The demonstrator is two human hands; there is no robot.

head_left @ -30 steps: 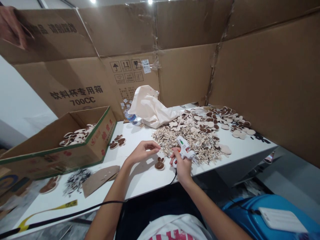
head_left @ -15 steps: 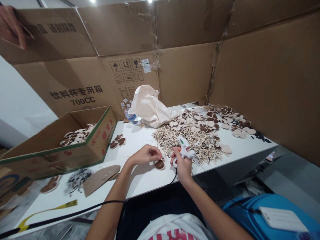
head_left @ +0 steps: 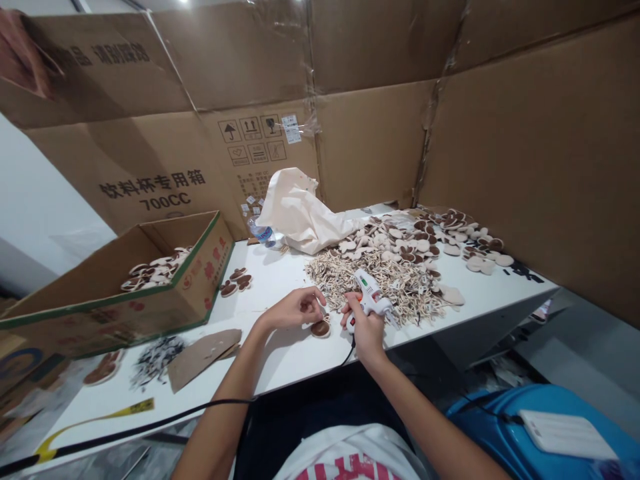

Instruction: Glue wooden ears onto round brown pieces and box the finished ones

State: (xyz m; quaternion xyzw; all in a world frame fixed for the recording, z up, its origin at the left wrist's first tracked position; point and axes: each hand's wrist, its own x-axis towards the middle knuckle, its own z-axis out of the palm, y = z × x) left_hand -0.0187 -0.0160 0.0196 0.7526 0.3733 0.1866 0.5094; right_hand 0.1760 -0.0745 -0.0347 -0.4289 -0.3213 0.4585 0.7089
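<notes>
My left hand (head_left: 296, 309) is just above and left of a small brown piece with a pale edge (head_left: 321, 329). Its fingers are curled, thumb and index apart, and I see nothing between them. The piece lies flat on the white table, with pale strands at its top. In my right hand (head_left: 369, 331) is a white hot glue gun (head_left: 369, 287), its body pointing up and away and its black cord running down over the table edge. Beyond it spreads a heap of short pale cords (head_left: 370, 277), mixed with dark bits.
Brown and cream bunny-like felt pieces (head_left: 390, 241) are piled behind the cords, beside a cream cloth bag (head_left: 300, 213) and a plastic bottle (head_left: 263, 233). An open carton (head_left: 200, 287) stands left. Cardboard walls (head_left: 370, 147) enclose the back. Someone's hand (head_left: 23, 53) shows upper left.
My left fingers have lifted slightly off the brown piece, and the index finger and thumb have parted. The right hand with the glue gun has hardly moved.
</notes>
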